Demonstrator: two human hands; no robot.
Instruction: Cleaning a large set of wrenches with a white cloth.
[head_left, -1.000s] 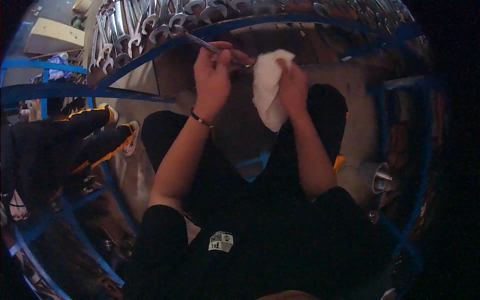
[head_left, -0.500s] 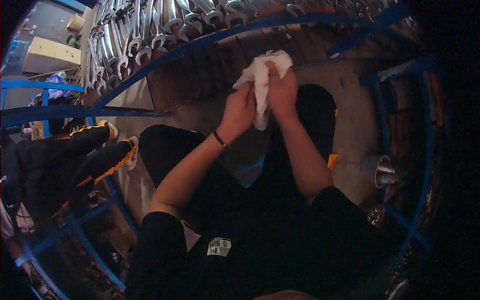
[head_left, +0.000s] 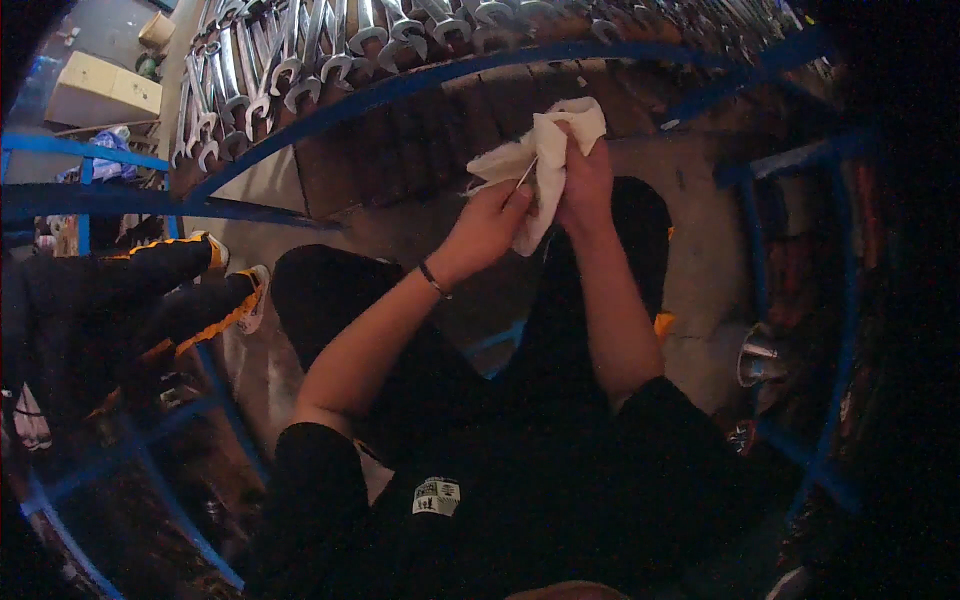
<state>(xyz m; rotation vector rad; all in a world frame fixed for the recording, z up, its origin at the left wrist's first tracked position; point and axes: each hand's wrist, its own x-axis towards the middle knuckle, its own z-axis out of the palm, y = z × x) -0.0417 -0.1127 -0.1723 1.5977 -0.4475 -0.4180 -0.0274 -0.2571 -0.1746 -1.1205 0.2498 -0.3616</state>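
Out in front of my knees, a crumpled white cloth hangs between my two hands. My right hand is closed around the cloth and bunches it from the right side. My left hand pinches a thin, shiny metal piece that runs up into the folds. The cloth hides most of that piece, so its kind cannot be made out. A dark band circles my left wrist.
Many open-ended wrenches lie in rows on a rack with a blue frame edge ahead. At left, another person's dark trouser leg reaches close. A shiny metal container and blue frames stand at right.
The cloth and my right hand have shifted slightly right. My left hand has moved a little lower on the thin metal piece, which now shows between hand and cloth.
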